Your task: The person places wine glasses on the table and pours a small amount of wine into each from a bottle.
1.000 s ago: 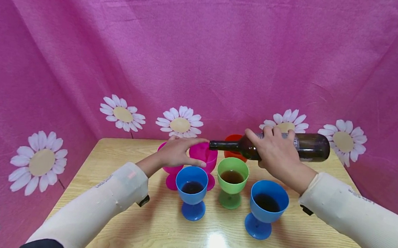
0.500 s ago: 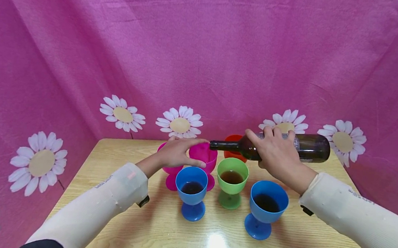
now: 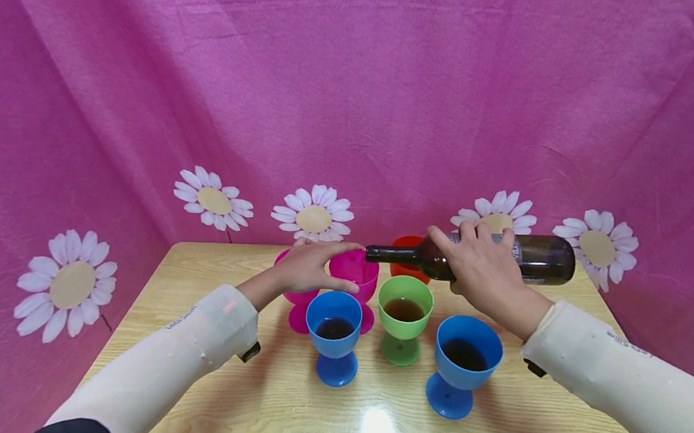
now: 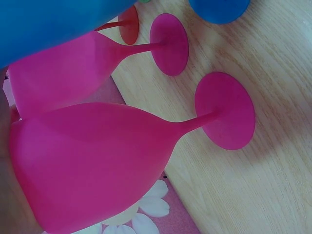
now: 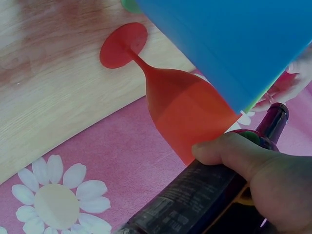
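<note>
My right hand [image 3: 488, 266] grips a dark glass wine bottle [image 3: 542, 258] round its body from above. The bottle lies nearly level, neck to the left, its mouth at the rim of a pink goblet [image 3: 365, 285]. My left hand [image 3: 306, 266] holds that goblet near its rim, thumb in front and index finger behind. A second pink goblet [image 3: 300, 317] stands under the left hand, partly covered by it; in the left wrist view this pink goblet [image 4: 97, 161] fills the foreground. In the right wrist view, the right thumb lies along the labelled bottle [image 5: 190, 195].
Dark liquid shows in a blue goblet [image 3: 331, 345], a green goblet [image 3: 402, 328] and another blue goblet [image 3: 464, 370], in front of the hands. A red goblet [image 3: 404, 272] stands behind the bottle neck. A pink flowered cloth [image 3: 359, 105] hangs behind the wooden table [image 3: 275, 414].
Hands, bottle and goblets keep nearly the same places. The bottle's base end has dipped very slightly.
</note>
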The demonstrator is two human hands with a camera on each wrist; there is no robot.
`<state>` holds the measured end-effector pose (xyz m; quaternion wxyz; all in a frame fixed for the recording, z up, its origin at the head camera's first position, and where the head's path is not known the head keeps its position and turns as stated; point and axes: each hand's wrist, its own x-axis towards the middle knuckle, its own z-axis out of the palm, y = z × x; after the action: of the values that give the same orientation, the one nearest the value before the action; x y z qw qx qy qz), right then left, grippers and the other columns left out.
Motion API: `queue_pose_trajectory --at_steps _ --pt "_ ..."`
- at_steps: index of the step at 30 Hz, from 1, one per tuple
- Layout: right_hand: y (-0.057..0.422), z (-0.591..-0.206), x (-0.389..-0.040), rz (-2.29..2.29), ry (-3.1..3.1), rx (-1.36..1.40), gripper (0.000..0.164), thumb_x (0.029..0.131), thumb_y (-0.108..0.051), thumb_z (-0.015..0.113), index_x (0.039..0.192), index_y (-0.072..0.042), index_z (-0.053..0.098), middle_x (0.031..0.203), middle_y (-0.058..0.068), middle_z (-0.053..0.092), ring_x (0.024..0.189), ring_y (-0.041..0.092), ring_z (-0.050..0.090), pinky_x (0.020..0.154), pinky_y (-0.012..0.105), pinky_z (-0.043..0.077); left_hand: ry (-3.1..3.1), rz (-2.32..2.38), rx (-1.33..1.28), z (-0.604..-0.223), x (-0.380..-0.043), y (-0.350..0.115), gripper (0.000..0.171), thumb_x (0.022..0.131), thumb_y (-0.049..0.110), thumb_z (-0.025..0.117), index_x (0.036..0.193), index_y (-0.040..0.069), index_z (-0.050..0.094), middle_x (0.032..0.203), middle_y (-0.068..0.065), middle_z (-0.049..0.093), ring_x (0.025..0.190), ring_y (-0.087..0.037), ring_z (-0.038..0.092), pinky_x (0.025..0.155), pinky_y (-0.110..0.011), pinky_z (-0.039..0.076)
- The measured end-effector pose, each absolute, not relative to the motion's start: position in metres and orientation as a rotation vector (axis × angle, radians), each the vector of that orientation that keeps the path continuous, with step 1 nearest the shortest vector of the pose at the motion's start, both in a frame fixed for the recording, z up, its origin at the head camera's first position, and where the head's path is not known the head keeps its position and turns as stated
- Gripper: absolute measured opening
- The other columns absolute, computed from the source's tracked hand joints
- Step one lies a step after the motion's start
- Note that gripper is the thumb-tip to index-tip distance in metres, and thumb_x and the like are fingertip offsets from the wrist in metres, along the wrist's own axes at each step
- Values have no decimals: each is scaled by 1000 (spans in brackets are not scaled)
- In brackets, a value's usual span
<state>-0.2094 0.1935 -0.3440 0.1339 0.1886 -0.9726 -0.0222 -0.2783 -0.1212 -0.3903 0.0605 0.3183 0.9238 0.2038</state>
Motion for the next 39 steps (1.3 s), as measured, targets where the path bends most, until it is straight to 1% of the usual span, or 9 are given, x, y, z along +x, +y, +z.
queue_pose_trajectory --at_steps 11,16,21,26,33,39 --pt "194 -344 -210 -52 -2812 553 86 69 -18 96 139 -25 47 117 29 58 115 51 52 91 82 38 2806 596 954 -390 -278 -120 86 81 68 74 156 35 45 155 5 52 141 -21 50 106 -50 31" --pt "194 -344 -210 -51 -2812 550 85 69 -18 96 138 -25 47 117 29 58 116 51 51 91 82 37 2799 607 953 -390 -278 -121 88 81 67 75 156 32 45 155 4 51 141 -23 49 107 -52 31" --pt "194 -344 -209 -46 -2814 548 84 69 -18 96 137 -24 47 117 29 58 116 51 51 92 82 36 2797 608 958 -389 -278 -120 88 81 67 75 156 33 45 156 4 51 142 -22 49 107 -52 31" --pt "194 -343 -209 -50 -2821 544 86 69 -18 96 139 -24 46 119 29 58 118 51 50 93 83 36 2796 617 960 -390 -278 -121 88 82 66 75 156 31 45 156 3 51 142 -23 49 107 -53 30" --pt "194 -344 -209 -68 -2818 549 88 69 -20 97 141 -25 46 119 30 57 117 51 50 92 82 37 2795 608 951 -390 -278 -121 86 82 66 75 156 34 45 156 4 51 142 -23 48 108 -53 30" --pt "193 -344 -209 -76 -2815 546 87 69 -20 96 140 -25 46 118 29 57 117 51 51 92 83 37 2794 615 946 -390 -278 -121 87 82 66 75 156 33 45 156 3 51 142 -24 48 109 -53 31"
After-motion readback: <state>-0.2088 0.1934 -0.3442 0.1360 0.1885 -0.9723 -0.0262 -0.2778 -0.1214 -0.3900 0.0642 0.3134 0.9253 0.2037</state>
